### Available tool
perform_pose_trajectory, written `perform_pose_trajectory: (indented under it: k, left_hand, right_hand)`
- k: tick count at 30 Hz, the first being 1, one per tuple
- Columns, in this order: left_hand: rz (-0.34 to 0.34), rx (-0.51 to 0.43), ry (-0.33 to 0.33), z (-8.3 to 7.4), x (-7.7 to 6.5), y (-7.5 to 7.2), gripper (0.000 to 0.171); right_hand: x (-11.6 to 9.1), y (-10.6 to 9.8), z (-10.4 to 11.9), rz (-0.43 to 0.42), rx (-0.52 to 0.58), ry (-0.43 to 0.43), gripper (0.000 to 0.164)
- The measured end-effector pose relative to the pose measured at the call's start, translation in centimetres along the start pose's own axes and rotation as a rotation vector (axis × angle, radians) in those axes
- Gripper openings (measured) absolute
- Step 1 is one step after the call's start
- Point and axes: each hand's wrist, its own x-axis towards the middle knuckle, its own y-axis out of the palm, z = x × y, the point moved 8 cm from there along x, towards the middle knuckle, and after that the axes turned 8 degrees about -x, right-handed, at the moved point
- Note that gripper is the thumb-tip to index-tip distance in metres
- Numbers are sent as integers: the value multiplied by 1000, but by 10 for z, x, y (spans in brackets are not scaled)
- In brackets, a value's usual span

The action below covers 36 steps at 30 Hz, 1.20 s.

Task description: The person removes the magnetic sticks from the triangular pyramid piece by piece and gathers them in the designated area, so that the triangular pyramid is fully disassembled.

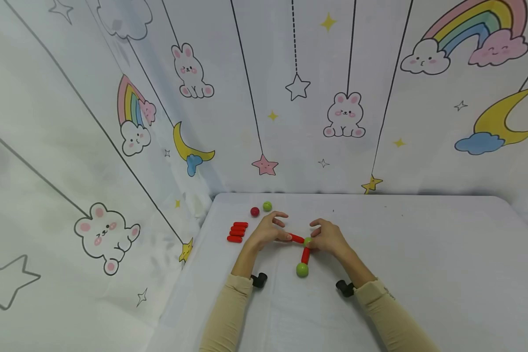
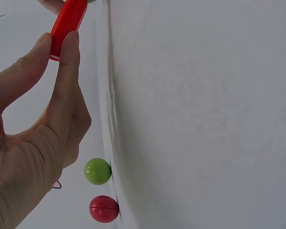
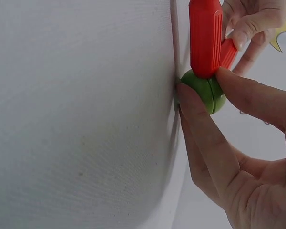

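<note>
My left hand [image 1: 269, 231] pinches a ridged red rod [image 2: 69, 26] between thumb and index finger. The rod's far end meets a green ball [image 3: 202, 90]; whether it is seated there cannot be made out. Thumb and fingers of my right hand [image 1: 330, 238] grip that ball from the right. From the same ball a second red rod [image 1: 305, 255] runs toward the near side, with another green ball [image 1: 302, 270] on its near end. In the right wrist view, my right thumb tip lies close against the second rod's base.
Several loose red rods [image 1: 237, 232] lie in a row on the white table [image 1: 422, 254], left of my left hand. Behind them are a red ball [image 1: 255, 211] and a green ball. A patterned cloth [image 1: 308, 146] hangs behind the table.
</note>
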Motion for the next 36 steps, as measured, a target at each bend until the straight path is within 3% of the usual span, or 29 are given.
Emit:
perform_pose_trajectory:
  k: [18, 25, 36]
  left_hand:
    - [-6, 54, -7, -7, -6, -6, 64]
    - [-60, 30, 13, -10, -11, -31, 62]
    - [-43, 13, 50, -13, -30, -64, 64]
  right_hand:
    - [1, 4, 7, 3, -47, 9, 67]
    - [-2, -1, 2, 8, -58, 24, 66]
    - [-1, -2, 0, -2, -51, -7, 64]
